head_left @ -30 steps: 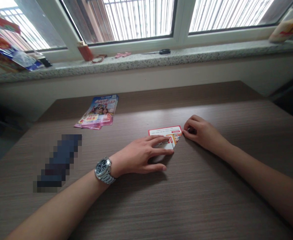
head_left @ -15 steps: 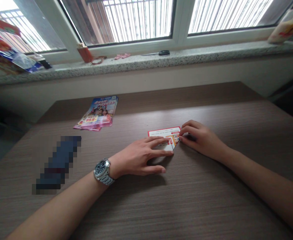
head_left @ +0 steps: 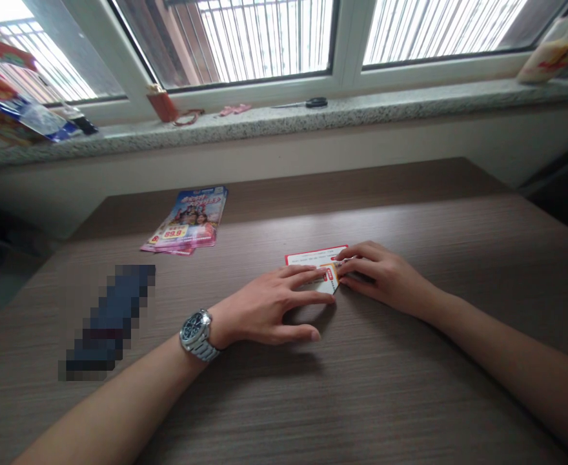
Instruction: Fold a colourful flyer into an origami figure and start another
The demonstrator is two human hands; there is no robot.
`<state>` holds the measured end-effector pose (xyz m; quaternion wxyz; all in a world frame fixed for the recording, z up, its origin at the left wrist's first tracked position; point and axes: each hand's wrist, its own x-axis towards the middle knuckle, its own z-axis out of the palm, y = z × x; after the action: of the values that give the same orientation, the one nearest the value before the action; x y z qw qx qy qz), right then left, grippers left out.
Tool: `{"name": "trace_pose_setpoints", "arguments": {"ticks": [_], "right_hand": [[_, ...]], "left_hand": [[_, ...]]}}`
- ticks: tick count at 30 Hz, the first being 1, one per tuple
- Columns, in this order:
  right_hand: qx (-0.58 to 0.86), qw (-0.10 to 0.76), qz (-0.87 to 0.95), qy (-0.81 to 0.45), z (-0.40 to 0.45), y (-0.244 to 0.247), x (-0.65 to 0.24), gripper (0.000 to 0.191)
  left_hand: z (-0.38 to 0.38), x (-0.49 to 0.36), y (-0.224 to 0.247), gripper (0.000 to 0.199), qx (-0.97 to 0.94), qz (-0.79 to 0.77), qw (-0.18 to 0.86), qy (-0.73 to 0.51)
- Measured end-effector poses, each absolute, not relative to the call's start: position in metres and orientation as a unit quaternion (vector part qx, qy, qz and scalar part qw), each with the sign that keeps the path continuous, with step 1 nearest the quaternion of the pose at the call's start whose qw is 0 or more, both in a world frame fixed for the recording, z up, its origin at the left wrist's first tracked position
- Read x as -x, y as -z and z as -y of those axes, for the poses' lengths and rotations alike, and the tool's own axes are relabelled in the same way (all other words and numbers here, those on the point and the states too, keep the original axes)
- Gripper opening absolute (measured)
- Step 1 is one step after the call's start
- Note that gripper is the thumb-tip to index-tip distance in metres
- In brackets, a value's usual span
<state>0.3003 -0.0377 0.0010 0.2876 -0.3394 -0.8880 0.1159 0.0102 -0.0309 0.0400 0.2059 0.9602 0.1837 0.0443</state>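
A small white leaflet (head_left: 313, 256) with a red edge and printed text lies on the table, its right part folded over into a slanted edge. My left hand (head_left: 274, 302), wearing a silver wristwatch (head_left: 197, 330), rests flat across the leaflet with its fingers spread. At the folded right corner is my right hand (head_left: 383, 274), its fingers bent and thumb close to them, gripping the paper there. The hands cover part of the leaflet's print.
On the brown wooden table (head_left: 284, 400), a stack of colourful flyers (head_left: 187, 219) lies at the back left, with a blurred-out dark blue object (head_left: 112, 320) in front. The stone windowsill (head_left: 361, 115) behind holds scissors (head_left: 315, 103), an orange-brown case (head_left: 162, 105) and bags.
My right hand has moved a little left, its fingers now further over the leaflet's folded corner. The left hand stays in place on the paper.
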Motion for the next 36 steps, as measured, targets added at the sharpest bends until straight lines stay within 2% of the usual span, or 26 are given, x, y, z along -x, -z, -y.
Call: {"name": "trace_pose_setpoints", "arguments": {"ticks": [3,15,23,30,36], "right_hand": [[0.33,0.282,0.892,-0.124,0.0392,-0.0014,-0.3003,0.012],[0.337,0.278,0.887,-0.149,0.0405,0.0021,-0.3005,0.011],[0.342,0.273,0.886,-0.151,0.0412,0.0011,-0.3006,0.011],[0.338,0.27,0.889,-0.151,0.0408,0.0014,-0.3012,0.013],[0.294,0.26,0.917,-0.075,0.0425,-0.0027,-0.3014,0.016]], "left_hand": [[0.0298,-0.0097,-0.0383,0.064,-0.959,-0.183,0.213,-0.05],[0.0311,-0.0103,-0.0414,0.065,-0.965,-0.18,0.189,-0.024],[0.0308,-0.0093,-0.042,0.054,-0.964,-0.174,0.2,-0.033],[0.0274,-0.009,-0.0379,0.053,-0.953,-0.18,0.235,-0.069],[0.0274,-0.009,-0.0326,0.061,-0.942,-0.216,0.244,-0.074]]}}
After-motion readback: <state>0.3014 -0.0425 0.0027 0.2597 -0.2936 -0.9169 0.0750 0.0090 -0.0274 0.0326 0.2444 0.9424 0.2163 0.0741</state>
